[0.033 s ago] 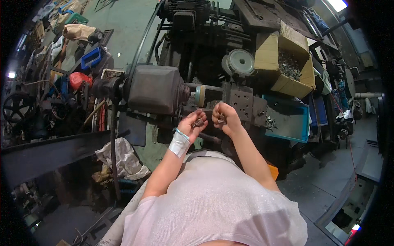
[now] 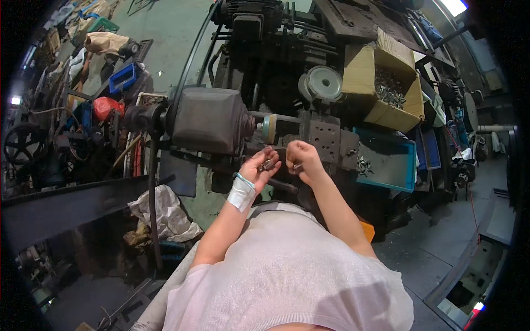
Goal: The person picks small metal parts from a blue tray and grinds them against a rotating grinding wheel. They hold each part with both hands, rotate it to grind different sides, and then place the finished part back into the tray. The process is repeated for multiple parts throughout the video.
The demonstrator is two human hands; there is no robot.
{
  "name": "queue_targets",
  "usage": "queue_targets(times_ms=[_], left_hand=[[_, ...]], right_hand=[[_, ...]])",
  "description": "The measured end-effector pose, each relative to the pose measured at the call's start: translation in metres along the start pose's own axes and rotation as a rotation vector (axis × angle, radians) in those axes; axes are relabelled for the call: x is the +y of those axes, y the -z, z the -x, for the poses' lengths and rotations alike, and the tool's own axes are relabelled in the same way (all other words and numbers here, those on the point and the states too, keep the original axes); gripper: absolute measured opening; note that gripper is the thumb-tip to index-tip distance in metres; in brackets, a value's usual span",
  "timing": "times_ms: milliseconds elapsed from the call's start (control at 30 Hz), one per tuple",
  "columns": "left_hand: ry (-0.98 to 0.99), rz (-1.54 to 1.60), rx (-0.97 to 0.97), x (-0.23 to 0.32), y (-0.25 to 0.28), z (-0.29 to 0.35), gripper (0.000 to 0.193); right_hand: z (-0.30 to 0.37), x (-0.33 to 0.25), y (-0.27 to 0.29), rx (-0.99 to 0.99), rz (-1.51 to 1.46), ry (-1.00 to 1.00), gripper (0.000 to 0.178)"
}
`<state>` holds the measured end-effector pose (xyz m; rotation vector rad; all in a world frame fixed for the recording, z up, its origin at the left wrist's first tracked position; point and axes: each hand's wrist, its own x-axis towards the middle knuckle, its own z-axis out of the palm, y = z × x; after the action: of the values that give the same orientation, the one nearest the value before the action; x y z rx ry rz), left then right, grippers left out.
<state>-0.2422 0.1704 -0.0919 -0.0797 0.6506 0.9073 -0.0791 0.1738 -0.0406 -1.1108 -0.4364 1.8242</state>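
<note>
Nr round wheel (image 2: 269, 128) – L hand (image 2: 258, 169) w/ metal pcs (image 2: 268, 164)

Metal piece (image 2: 268, 164) in left fingers (image 2: 275, 171).

On the left, 1 red bag (image 2: 108, 108) sits near 1 blue bin (image 2: 122, 78), with 1 brown sack (image 2: 105, 42) and 1 green crate (image 2: 104, 25) farther off. 1 spoked wheel (image 2: 23, 142) stands at the far left. 1 dark post (image 2: 153, 220) crosses before 1 crumpled white sack (image 2: 168, 212). At right, 1 red cord (image 2: 472, 207) hangs above the grey floor (image 2: 430, 243).
</note>
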Motion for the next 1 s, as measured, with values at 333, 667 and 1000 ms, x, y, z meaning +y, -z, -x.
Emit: queue_targets(times_ms=[333, 667, 1000], left_hand=[[-0.022, -0.033, -0.044, 0.000, -0.011, 0.010, 0.023], [-0.179, -0.793, -0.152, 0.006, -0.020, 0.026, 0.031], [-0.302, -0.912, -0.055, 0.003, -0.011, 0.018, 0.016]], right_hand=[[0.015, 0.022, -0.010, 0.007, 1.165, 0.621, 0.019], [0.012, -0.005, -0.002, -0.092, 0.152, -0.321, 0.022], [0.005, 0.015, -0.004, 0.132, 0.381, 0.116, 0.019]])
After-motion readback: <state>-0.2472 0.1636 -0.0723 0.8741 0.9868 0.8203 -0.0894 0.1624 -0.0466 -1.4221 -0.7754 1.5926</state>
